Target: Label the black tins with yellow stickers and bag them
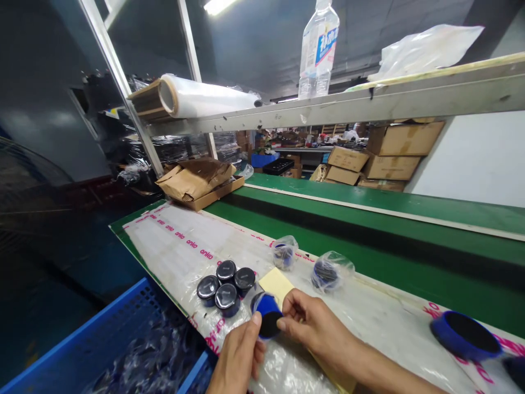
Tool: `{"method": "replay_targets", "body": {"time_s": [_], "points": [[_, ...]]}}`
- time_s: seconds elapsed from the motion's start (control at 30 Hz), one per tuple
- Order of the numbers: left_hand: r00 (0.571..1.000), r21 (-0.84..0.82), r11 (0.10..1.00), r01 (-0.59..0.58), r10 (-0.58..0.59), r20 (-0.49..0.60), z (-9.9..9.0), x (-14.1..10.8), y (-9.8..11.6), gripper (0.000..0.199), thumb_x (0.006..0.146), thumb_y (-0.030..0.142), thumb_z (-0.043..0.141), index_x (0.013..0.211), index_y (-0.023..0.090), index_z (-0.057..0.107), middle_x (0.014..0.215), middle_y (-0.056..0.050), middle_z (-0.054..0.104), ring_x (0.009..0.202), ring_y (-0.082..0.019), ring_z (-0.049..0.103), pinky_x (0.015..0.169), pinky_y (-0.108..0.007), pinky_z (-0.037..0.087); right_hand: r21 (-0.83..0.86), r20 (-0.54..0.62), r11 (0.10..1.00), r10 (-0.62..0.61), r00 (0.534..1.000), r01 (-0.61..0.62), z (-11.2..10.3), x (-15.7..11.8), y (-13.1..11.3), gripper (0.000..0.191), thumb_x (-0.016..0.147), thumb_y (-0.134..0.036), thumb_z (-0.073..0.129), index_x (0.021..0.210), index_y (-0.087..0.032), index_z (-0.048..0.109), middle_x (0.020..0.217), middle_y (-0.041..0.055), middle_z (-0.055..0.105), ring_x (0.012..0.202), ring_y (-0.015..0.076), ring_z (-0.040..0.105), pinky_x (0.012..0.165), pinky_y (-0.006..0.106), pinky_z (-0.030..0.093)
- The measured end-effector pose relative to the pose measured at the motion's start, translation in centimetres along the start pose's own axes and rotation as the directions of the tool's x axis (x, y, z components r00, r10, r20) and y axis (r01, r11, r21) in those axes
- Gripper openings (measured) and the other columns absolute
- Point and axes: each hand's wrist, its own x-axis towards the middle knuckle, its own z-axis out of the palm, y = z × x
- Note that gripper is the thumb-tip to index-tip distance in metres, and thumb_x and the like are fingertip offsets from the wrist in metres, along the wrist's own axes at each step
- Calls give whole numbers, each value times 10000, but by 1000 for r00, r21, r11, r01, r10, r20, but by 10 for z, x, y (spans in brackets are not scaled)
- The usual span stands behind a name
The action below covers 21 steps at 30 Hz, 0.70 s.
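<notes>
Our left hand (238,353) and right hand (315,323) meet on a short, round blue-and-black disc (267,314), held low in view over a crinkled clear plastic bag (287,372) on the near part of the desk (176,241). Both grips are closed on it: our left thumb presses its left side, while our right thumb and forefinger pinch its right edge. Its short central axis tilts, with the black face turned down and to the right and the blue wall showing up and to the left. Neither hand is clearly nearer, since both touch it.

Just up and left of the disc, four black-capped round tins (220,288) stand clustered together. Directly above it, a yellow paper slip (275,285) lies against our right fingers. Farther beyond the disc lie two small round items in clear bags (284,253) (330,272). Well to its right rests a larger blue-walled ring (465,335), and down to its left sits a blue plastic crate (77,323) holding dark bagged items.
</notes>
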Motion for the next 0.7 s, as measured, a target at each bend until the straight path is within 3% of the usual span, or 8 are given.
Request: {"method": "replay_targets", "body": {"time_s": [0.07,0.13,0.23,0.3,0.4,0.47,0.57,0.7], "points": [[999,23,1000,-11,10,54,3,4,0,646,853,775,423,678,179,601,564,0,564,466,-145,493,508,-270,360,192,-20,978,94,995,-88,6,3,10,195,839,-322,648,896,-210,499,669,-44,568,593,135,515,552,237,385],[997,99,992,-73,71,25,4,6,-1,589,861,733,449,676,189,579,581,8,556,496,-148,501,509,-263,348,242,-47,963,135,990,-120,6,6,13,180,816,-303,620,903,-211,492,633,-56,547,554,132,496,520,234,363],[982,233,962,-143,167,-84,1,6,-1,495,907,616,420,630,215,509,577,11,543,560,-164,519,536,-261,339,20,-169,998,55,984,-53,-2,11,7,137,840,-302,573,923,-197,542,705,-15,603,628,158,551,582,262,408],[957,308,936,-169,231,-176,0,3,1,460,918,574,412,629,225,491,584,15,543,600,-172,531,576,-267,353,-183,-216,983,-26,976,-14,-8,13,1,217,871,-312,557,1036,-178,604,906,51,687,794,198,628,737,312,474],[890,397,906,-148,297,-346,0,0,5,412,884,628,491,790,237,581,710,7,632,632,-189,578,639,-296,410,-295,-148,955,-51,988,5,-8,18,-7,389,916,-343,545,1252,-164,626,1228,120,677,1043,247,656,926,357,480],[846,442,887,-133,334,-415,3,-1,3,434,857,628,549,1026,236,626,871,-27,698,621,-199,607,651,-328,452,-339,-98,940,-63,993,26,-2,24,-9,405,950,-334,510,1291,-157,638,1290,133,662,1124,260,643,969,354,471],[817,534,822,-198,439,-373,6,1,-6,495,917,502,500,1325,228,563,1110,-94,711,635,-195,639,668,-350,498,-438,-66,898,-70,995,34,5,35,-9,367,947,-222,478,1237,-149,691,1219,134,705,1108,262,655,954,341,468],[819,607,756,-244,496,-289,6,6,-14,481,957,451,480,1384,243,559,1228,-113,693,738,-212,675,742,-361,530,-440,-34,898,-24,999,7,8,53,-4,305,868,-121,535,1078,-175,749,1008,70,760,911,215,695,800,274,484]]}}
